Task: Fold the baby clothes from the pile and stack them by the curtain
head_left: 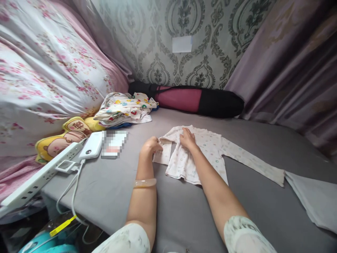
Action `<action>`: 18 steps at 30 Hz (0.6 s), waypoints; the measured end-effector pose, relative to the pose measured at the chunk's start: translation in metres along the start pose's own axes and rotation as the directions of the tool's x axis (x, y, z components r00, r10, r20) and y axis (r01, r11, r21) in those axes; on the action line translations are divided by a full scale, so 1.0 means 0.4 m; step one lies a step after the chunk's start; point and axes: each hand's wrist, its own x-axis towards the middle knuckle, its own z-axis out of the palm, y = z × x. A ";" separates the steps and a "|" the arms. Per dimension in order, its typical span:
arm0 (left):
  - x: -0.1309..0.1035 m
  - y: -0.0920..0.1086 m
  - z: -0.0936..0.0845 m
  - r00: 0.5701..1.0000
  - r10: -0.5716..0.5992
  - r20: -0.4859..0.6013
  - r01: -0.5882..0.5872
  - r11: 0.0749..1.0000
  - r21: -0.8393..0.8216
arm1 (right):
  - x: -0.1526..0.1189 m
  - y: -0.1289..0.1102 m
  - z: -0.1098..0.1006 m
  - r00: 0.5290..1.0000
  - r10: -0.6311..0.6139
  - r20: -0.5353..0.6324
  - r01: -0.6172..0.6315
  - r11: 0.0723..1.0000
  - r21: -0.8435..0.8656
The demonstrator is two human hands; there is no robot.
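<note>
Matt, smooth cloth is shown by the grey sheet (252, 203), on which a shirt (207, 147) of thin, lightly creased printed cloth is spread. Along the sheet's far edge, matt fabric is presented by a long bag (181, 100); at its left edge, smooth white plastic is exhibited by a power strip (50, 173) and a slightly glossy power bank (92, 144).

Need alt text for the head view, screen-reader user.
A person's left hand touches the bent sleeve of a pale printed shirt spread on a gray surface; the right hand rests on its upper part. Behind lie piled clothes and a long bag; a power strip lies at left.
</note>
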 end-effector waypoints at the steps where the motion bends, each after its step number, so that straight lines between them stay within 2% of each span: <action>1: -0.002 0.002 -0.003 1.000 -0.008 0.006 0.008 1.000 0.010 | 0.003 -0.007 0.011 1.000 0.006 -0.013 -0.006 1.000 0.014; 3: -0.006 0.007 -0.011 0.999 -0.041 -0.009 0.041 0.999 0.024 | 0.006 -0.012 0.028 0.999 0.017 -0.044 -0.016 0.999 0.028; 7: -0.005 0.012 -0.022 0.971 -0.087 -0.223 0.062 0.991 -0.117 | 0.003 -0.006 0.038 0.997 0.012 -0.076 -0.009 0.999 0.031; 9: 0.002 0.010 -0.022 0.928 -0.054 -0.368 0.009 0.992 -0.122 | 0.000 -0.005 0.036 0.997 0.006 -0.080 -0.004 1.000 0.020; 12: 0.019 0.007 -0.015 0.824 0.083 -0.561 -0.138 0.989 -0.058 | -0.004 -0.007 0.034 0.997 0.001 -0.082 -0.001 1.000 0.000; 14: 0.032 0.006 -0.004 0.754 0.128 -0.644 -0.219 0.974 -0.063 | -0.007 -0.010 0.033 0.997 0.001 -0.079 -0.002 1.000 -0.011; 15: 0.040 0.006 0.002 0.733 0.123 -0.670 -0.234 0.969 -0.078 | -0.009 -0.012 0.033 0.997 0.001 -0.078 -0.002 1.000 -0.018; 16: 0.047 0.004 0.009 0.724 0.104 -0.682 -0.231 0.968 -0.098 | -0.011 -0.014 0.033 0.997 -0.001 -0.076 -0.001 1.000 -0.027; 18: 0.062 0.000 0.022 0.739 0.032 -0.673 -0.170 0.975 -0.140 | -0.018 -0.020 0.033 0.998 -0.006 -0.070 0.002 0.999 -0.045</action>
